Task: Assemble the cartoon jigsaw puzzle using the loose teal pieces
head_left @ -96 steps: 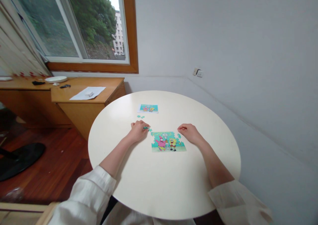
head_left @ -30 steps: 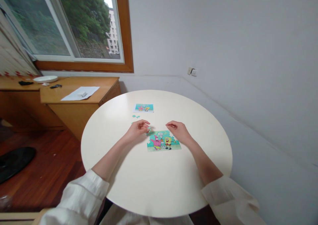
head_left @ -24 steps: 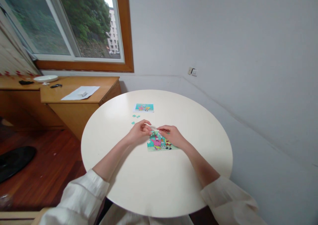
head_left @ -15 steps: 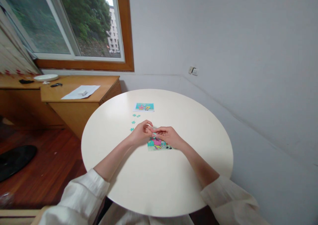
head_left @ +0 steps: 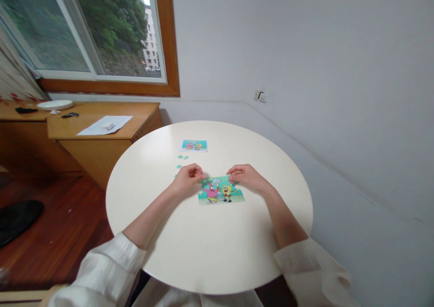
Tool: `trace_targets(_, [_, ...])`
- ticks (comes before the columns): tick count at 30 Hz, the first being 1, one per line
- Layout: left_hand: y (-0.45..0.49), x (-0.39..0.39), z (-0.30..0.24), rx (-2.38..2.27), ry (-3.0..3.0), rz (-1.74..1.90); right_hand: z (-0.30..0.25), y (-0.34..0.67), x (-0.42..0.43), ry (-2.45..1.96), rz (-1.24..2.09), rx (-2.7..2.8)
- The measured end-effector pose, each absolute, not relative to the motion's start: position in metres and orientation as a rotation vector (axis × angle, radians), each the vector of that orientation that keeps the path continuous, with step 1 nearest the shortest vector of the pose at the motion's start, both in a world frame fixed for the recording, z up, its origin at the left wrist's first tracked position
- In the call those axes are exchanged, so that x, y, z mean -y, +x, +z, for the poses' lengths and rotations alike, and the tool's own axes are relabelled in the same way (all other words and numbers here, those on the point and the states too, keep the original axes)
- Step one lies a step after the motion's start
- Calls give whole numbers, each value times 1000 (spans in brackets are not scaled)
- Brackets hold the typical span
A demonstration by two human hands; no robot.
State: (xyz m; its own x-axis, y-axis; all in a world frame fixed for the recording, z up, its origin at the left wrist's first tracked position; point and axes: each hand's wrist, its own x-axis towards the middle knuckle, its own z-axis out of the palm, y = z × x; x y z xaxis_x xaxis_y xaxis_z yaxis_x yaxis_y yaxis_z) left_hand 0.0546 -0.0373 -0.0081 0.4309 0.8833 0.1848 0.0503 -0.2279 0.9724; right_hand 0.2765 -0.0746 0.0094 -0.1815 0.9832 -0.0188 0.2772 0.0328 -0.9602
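Note:
A jigsaw puzzle (head_left: 220, 194) with a pink starfish, a grey-green figure and a yellow sponge character lies on the round white table. At its upper left corner is my left hand (head_left: 188, 179), fingers curled and thumb close to the fingertips; whether anything sits between them is too small to see. My right hand (head_left: 249, 178) is over the upper right edge, its thumb and fingers pinched on what looks like a small puzzle piece. Several loose teal puzzle pieces (head_left: 183, 157) lie beyond my left hand, one partly hidden by it.
A picture card (head_left: 194, 145) with the same characters lies toward the table's far side. The white table (head_left: 203, 243) has a curved edge. Left of it, a wooden desk (head_left: 142, 117) carries a paper sheet (head_left: 105, 125) and a white plate (head_left: 55, 105).
My hands, which met over the puzzle's upper left part, have come apart. The right one has moved right to the upper right edge, uncovering the picture. My view has shifted slightly.

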Motion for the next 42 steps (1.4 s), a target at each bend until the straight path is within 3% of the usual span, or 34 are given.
trace_targets(7, [47,32,-6,-983,1851,1026,11,312,73,-1541,1269,1555])
trace_targets(25, [42,33,-13,-1051,2209,811,4,318,71,-1598,1352,1475])
trace_targets(34, [48,35,-7,-940,1883,920,4,274,72,-1281,1211,1513])
trace_targets(42, [54,45,-5,-686,1587,679,-5,222,81,-1099,1342,1516])
